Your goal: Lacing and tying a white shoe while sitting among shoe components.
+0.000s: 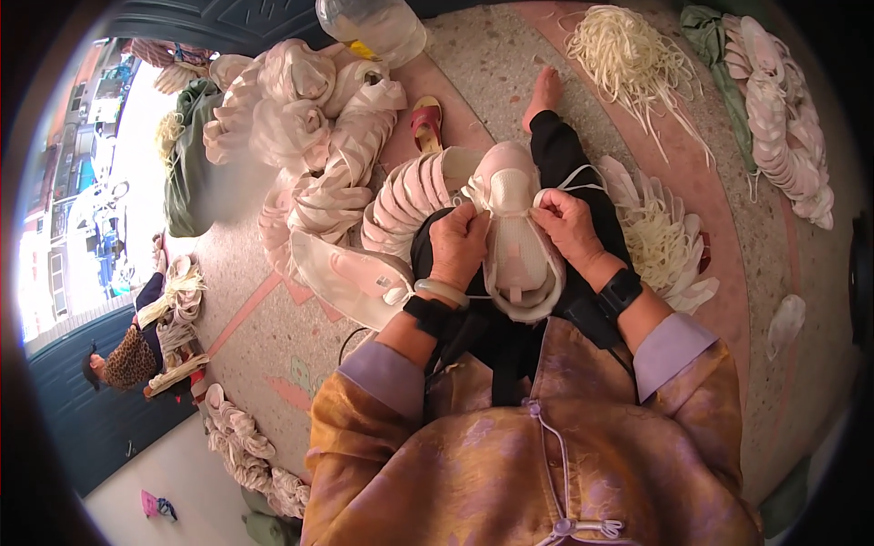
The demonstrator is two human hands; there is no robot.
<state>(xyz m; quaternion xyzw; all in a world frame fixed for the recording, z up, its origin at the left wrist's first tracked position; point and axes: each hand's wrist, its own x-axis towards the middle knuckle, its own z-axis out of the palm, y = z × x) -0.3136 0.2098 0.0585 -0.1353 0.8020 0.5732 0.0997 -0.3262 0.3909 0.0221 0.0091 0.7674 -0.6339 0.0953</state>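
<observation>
Pale shoe (513,232); between left fingers (463,218) and right fingers (552,211); extending past both

The person (628,482) is wearing a purple-blotched bronze jacket (482,469), lilac cuffs (674,353), black wristbands (622,291), a pale bangle (442,291) and black trousers (558,153).

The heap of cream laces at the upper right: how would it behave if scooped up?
Probably floppy: the heap of cream laces is thin strands that bend and curl. It would likely trail or shed pieces, since loose ends stray from one side. It seems unlikely to roll, being spread out.
</observation>
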